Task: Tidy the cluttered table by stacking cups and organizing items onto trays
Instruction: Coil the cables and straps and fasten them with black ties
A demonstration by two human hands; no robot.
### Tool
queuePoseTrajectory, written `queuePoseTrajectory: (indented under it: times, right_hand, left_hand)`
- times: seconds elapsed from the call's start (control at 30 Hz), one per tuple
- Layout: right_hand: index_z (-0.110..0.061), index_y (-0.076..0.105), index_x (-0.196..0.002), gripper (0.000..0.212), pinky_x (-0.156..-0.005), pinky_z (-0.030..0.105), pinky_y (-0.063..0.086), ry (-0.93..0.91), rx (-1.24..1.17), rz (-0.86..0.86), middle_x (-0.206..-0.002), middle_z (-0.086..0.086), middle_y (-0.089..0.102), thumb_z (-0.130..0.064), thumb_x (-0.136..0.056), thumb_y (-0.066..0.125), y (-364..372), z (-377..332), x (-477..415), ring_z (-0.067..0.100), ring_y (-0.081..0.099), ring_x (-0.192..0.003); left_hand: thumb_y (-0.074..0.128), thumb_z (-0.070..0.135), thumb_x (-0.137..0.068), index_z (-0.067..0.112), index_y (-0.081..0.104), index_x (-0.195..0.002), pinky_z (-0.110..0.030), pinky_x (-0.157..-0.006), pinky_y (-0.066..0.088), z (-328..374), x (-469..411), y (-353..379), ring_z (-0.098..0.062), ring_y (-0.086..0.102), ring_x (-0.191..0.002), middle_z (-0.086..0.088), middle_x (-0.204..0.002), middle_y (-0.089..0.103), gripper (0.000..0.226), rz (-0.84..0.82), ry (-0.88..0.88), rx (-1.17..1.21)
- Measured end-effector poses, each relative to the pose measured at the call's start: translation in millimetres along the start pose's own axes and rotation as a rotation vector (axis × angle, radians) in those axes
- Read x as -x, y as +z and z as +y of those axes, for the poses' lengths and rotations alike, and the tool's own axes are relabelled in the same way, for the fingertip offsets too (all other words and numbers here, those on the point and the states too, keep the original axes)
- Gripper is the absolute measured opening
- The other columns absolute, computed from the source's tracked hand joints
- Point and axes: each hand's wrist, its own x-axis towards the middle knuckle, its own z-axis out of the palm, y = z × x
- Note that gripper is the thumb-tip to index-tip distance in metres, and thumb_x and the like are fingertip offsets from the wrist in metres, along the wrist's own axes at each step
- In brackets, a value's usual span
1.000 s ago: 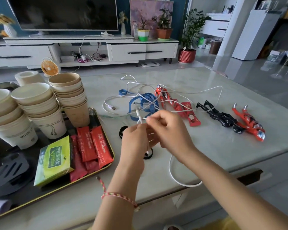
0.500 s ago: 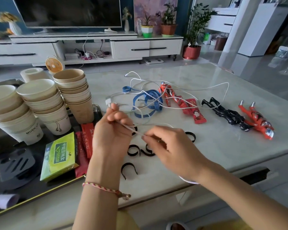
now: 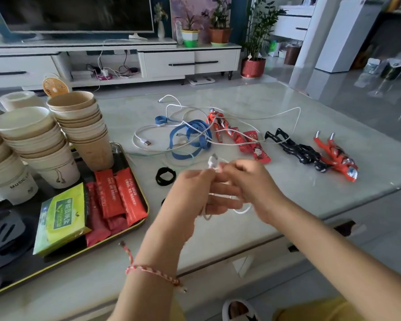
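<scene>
Slim white cable coil (image 3: 242,210) in left hand (image 3: 190,193)

Left hand (image 3: 190,200), right hand (image 3: 252,188) blurred; white cable (image 3: 214,162) partly hidden between them.

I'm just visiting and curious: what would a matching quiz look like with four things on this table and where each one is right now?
Things:
1 green box
2 white cable
3 black toy figure
4 blue strap

Places:
A beside the red toy figure
B pinched between left hand and right hand
C on the tray, next to red packets
D tangled with loose cords

Pairs: 1-C, 2-B, 3-A, 4-D
</scene>
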Motion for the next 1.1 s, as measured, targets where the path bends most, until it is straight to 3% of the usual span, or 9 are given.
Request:
queuePoseTrajectory:
  times: [0.13, 0.23, 0.3, 0.37, 0.43, 0.6, 0.77, 0.9, 1.1]
  right_hand:
    - [-0.008, 0.067, -0.074, 0.023, -0.051, 0.021, 0.034, -0.196, 0.158, 0.070, -0.049, -0.009, 0.051, -0.016, -0.089, 0.051, 8, -11, 12, 0.005, 0.045, -0.050]
    - [0.001, 0.063, -0.084, 0.023, -0.066, 0.039, 0.048, -0.407, 0.288, 0.063, -0.071, 0.006, 0.063, -0.013, -0.093, 0.047, 17, -12, 27, 0.024, 0.058, -0.072]
    - [-0.007, 0.060, -0.109, 0.024, -0.072, 0.042, 0.048, -0.555, 0.434, -0.022, -0.093, 0.004, 0.063, -0.015, -0.096, 0.042, 26, -12, 36, 0.026, 0.060, -0.085]
    - [-0.015, 0.033, -0.142, 0.047, -0.070, 0.043, 0.050, -0.627, 0.658, -0.112, -0.122, 0.009, 0.055, -0.014, -0.095, 0.040, 35, -6, 41, 0.030, 0.061, -0.090]
    - [-0.016, 0.011, -0.149, 0.065, -0.056, 0.038, 0.047, -0.691, 0.784, -0.127, -0.125, 0.014, 0.051, -0.012, -0.093, 0.042, 41, -1, 45, 0.033, 0.061, -0.075]
    - [-0.001, 0.059, -0.116, 0.029, -0.051, 0.032, 0.044, -0.815, 0.665, -0.197, -0.079, 0.011, 0.062, -0.006, -0.090, 0.048, 37, 0, 45, 0.027, 0.056, -0.063]
    - [-0.007, 0.059, -0.086, 0.028, -0.060, 0.028, 0.033, -0.700, 0.650, -0.360, -0.072, -0.001, 0.055, -0.026, -0.098, 0.043, 16, 5, 24, 0.017, 0.048, -0.065]
    - [-0.012, 0.053, -0.065, 0.049, -0.061, 0.029, 0.027, -0.563, 0.844, -0.339, -0.063, -0.001, 0.053, -0.052, -0.091, 0.040, -7, 5, 0, 0.018, 0.048, -0.064]
    - [-0.018, 0.051, -0.061, 0.041, -0.058, 0.032, 0.033, -0.434, 0.761, -0.047, -0.058, -0.006, 0.050, -0.051, -0.082, 0.060, -20, 2, -25, 0.015, 0.047, -0.060]
  left_hand:
    - [0.036, 0.008, -0.095, 0.005, 0.058, -0.075, -0.022, -0.044, 0.052, -7, -7, 1, -0.017, 0.063, -0.045, -0.008, -0.064, 0.067, 0.030, 0.219, 0.027, -0.045]
    - [0.039, 0.010, -0.095, 0.006, 0.058, -0.072, -0.019, -0.044, 0.045, -10, -8, 1, -0.013, 0.058, -0.045, -0.003, -0.059, 0.063, 0.031, 0.257, 0.065, 0.045]
    - [0.037, 0.016, -0.097, 0.006, 0.058, -0.075, -0.021, -0.055, 0.045, -10, -9, 0, -0.019, 0.061, -0.060, -0.007, -0.067, 0.064, 0.032, 0.280, 0.081, 0.195]
    - [0.032, 0.024, -0.100, 0.006, 0.059, -0.085, -0.026, -0.067, 0.050, -7, -10, -1, -0.019, 0.068, -0.071, -0.009, -0.078, 0.071, 0.036, 0.229, 0.078, 0.416]
    - [0.028, 0.028, -0.101, 0.011, 0.056, -0.086, -0.024, -0.067, 0.050, -1, -11, -6, -0.013, 0.070, -0.067, -0.002, -0.072, 0.072, 0.036, 0.200, 0.108, 0.541]
    - [0.028, 0.023, -0.101, 0.017, 0.047, -0.073, -0.013, -0.049, 0.039, 14, -7, -37, -0.002, 0.048, -0.040, 0.010, -0.043, 0.043, 0.035, 0.168, 0.283, 0.855]
    - [0.030, 0.021, -0.097, 0.018, 0.051, -0.071, -0.014, -0.036, 0.023, 15, -1, -54, -0.006, 0.027, -0.032, 0.010, -0.043, 0.033, 0.033, -0.078, 0.268, 0.959]
    - [0.028, 0.024, -0.098, 0.017, 0.054, -0.078, -0.013, -0.032, 0.026, 20, 4, -54, -0.003, 0.030, -0.028, 0.009, -0.043, 0.037, 0.033, -0.172, 0.278, 0.797]
    - [0.036, 0.025, -0.096, 0.011, 0.063, -0.079, -0.010, -0.033, 0.030, 15, 3, -42, -0.003, 0.038, -0.030, 0.006, -0.046, 0.052, 0.034, -0.042, 0.201, 0.196]
